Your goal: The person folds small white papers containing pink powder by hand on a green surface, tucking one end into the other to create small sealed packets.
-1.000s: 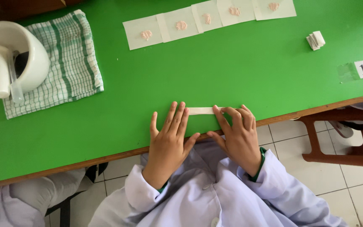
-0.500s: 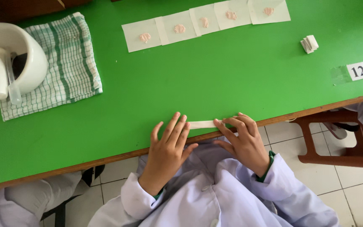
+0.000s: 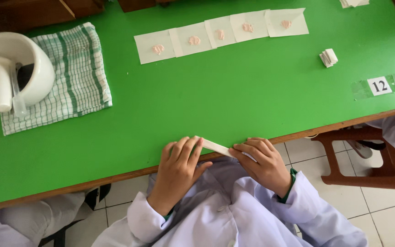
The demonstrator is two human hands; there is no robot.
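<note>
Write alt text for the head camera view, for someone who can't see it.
Two hands, left hand and right hand, hold a folded white paper strip at the near edge of a green table. Farther back lie paper squares with pink powder, a mortar on a checked cloth.

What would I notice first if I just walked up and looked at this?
Probably the bright green table, and the two hands at its near edge: the left hand and the right hand hold a narrow folded strip of white paper between them. At the far side lies a row of five paper squares, each with a small pink heap. At far left a white mortar with its pestle stands on a green checked cloth.
</note>
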